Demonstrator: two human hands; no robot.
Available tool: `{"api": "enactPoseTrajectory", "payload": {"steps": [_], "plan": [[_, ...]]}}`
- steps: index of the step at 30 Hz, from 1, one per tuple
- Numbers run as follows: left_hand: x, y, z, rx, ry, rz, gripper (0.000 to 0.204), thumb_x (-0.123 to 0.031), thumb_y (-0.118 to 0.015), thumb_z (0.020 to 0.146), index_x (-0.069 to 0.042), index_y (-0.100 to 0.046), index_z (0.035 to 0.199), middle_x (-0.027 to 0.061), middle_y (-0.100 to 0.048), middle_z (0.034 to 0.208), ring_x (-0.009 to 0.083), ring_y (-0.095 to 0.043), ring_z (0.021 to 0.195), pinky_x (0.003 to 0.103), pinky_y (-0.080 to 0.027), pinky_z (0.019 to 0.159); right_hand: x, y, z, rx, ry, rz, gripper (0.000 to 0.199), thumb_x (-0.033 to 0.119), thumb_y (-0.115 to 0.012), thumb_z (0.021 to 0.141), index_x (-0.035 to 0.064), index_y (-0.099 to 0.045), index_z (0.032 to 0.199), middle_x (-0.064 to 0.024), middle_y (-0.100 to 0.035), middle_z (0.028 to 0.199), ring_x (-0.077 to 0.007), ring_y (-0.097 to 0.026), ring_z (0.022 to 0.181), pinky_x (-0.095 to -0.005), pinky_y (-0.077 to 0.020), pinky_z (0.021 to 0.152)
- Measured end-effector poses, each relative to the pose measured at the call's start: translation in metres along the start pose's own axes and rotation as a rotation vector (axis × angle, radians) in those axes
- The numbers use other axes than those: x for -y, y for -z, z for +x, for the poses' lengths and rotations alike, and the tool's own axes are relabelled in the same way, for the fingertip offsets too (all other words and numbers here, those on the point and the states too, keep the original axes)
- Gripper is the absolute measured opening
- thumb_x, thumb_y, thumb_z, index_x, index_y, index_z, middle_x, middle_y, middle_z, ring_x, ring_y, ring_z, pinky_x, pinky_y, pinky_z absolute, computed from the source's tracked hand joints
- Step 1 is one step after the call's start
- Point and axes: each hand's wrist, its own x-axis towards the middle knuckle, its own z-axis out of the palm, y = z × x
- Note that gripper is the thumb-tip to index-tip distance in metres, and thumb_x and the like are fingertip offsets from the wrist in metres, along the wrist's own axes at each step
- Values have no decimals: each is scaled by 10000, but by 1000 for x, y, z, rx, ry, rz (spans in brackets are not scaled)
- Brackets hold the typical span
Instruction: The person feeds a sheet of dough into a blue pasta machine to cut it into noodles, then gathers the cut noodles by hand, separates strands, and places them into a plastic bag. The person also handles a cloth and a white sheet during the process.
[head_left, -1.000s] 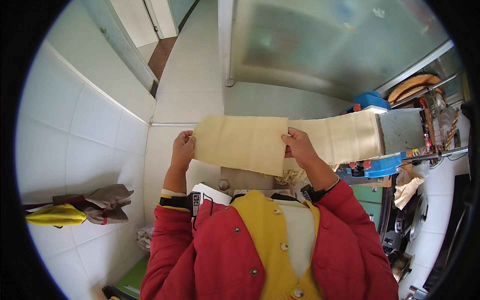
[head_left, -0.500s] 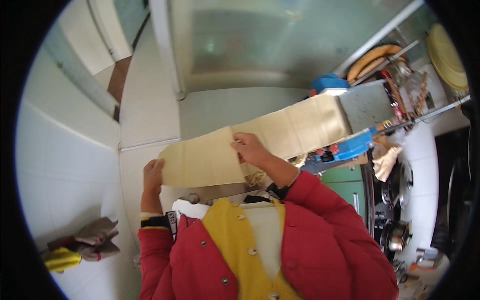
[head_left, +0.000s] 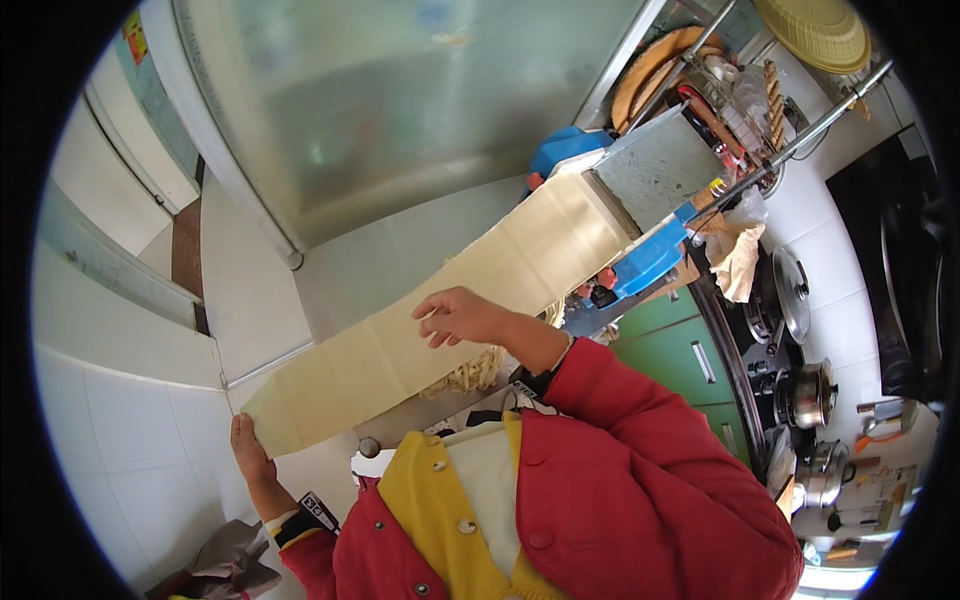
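One frosted panel [head_left: 400,110] backs two hands [head_left: 250,447] [head_left: 465,318] and one dough sheet [head_left: 380,362].

The left hand [head_left: 252,447] grips the end of a dough sheet [head_left: 345,375] stretching from a blue-sided machine [head_left: 660,165]; the right hand [head_left: 466,318] hovers, fingers loosely parted.

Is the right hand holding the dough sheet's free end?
No, the left hand holds the dough sheet there, while the right hand is over its middle.
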Motion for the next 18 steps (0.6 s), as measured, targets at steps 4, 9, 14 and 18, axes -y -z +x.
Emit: {"api": "enactPoseTrajectory", "payload": {"steps": [4,9,14,18], "plan": [[-11,1,-1,-69,18,25,205,-223,-454,1010,-41,-548,1014,50,-607,938,145,-594,864,286,-506,757,7,37,-30,-112,71,32,400,255,-601,889,15,-594,1209,-84,-683,991,-172,-688,844,-292,-527,676],[-30,-10,0,-12,35,-157,274,-267,-424,1023,-28,-558,1031,76,-617,988,177,-600,892,314,-514,784,-28,77,-72,12,-7,-158,349,272,-615,866,20,-657,1104,-59,-696,944,-161,-681,864,-307,-523,707],[-67,-3,16,66,78,-332,389,-322,-403,1032,12,-546,1172,122,-617,1134,230,-599,1014,349,-493,893,-101,93,-90,-86,-23,-726,269,223,-703,764,84,-697,995,-119,-699,909,-261,-670,855,-388,-525,757],[-107,0,31,99,-9,-263,430,-344,-387,1038,21,-537,1210,129,-612,1175,242,-594,1052,369,-476,941,-143,88,-99,-429,-142,-1022,481,104,-702,706,135,-593,1174,-160,-565,1220,-337,-578,1086,-434,-494,872]]}}
